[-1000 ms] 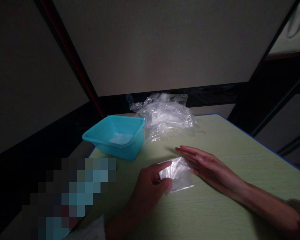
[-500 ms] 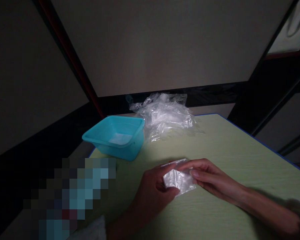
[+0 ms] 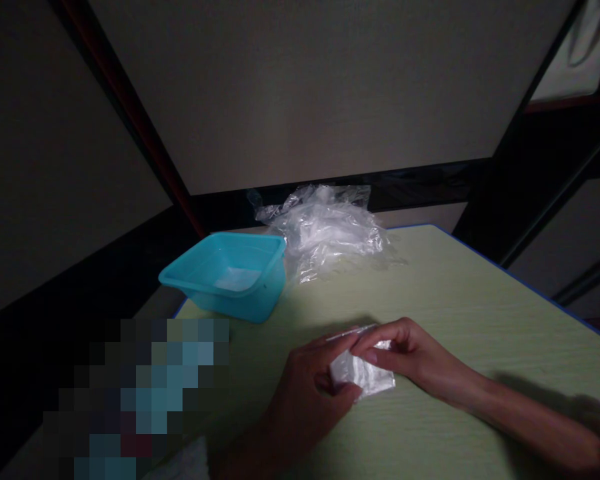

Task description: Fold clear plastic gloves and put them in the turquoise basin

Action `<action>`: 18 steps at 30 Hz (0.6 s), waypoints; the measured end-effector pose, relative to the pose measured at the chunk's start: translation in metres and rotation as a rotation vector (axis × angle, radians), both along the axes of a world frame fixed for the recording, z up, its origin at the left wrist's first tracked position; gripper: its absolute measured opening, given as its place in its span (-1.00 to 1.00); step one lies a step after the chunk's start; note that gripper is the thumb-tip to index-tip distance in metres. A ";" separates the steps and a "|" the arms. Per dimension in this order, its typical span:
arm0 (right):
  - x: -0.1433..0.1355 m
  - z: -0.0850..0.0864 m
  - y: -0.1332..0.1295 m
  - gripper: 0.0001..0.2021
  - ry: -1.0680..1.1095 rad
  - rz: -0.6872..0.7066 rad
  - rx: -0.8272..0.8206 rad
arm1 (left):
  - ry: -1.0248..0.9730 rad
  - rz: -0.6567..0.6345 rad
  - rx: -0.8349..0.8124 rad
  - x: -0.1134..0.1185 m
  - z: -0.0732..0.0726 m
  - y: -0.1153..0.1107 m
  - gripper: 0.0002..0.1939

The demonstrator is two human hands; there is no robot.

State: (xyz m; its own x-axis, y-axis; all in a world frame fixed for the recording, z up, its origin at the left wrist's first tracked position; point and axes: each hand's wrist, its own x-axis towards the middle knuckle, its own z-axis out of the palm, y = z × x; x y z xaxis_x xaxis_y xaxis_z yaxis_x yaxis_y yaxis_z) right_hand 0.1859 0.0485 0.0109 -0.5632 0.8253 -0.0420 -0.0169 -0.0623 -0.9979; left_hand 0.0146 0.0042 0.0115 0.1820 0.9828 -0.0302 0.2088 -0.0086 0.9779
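Note:
A small, shiny clear plastic packet (image 3: 375,379) with something whitish in it lies low over the near part of the table. My left hand (image 3: 310,387) is closed round its left side, thumb at the front edge and fingers along the back. Thumb and index finger of my right hand (image 3: 397,347) pinch together at the packet's upper face, close to the left fingertips. Whether the right fingers grip a flap or an edge of the plastic is too small to make out. The packet's left end is hidden by my left hand.
A turquoise plastic basin (image 3: 267,303) with something white on its bottom stands at the table's left edge. Beside it, a heap of crumpled clear plastic bags (image 3: 330,230) lies at the back. The pale green table (image 3: 455,293) has a blue edge; dark-framed panels stand behind.
My right hand has shifted left across the packet, its thumb and index finger now pinching over the packet's upper middle. The left hand keeps its hold.

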 end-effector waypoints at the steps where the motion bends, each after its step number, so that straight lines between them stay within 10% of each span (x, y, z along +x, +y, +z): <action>1: 0.000 0.000 0.000 -0.87 -0.015 0.000 -0.005 | -0.003 -0.001 -0.002 0.000 0.000 0.000 -0.45; 18: 0.004 -0.002 0.001 -0.61 0.006 0.025 -0.001 | -0.307 -0.019 -0.222 -0.002 0.007 0.004 -0.27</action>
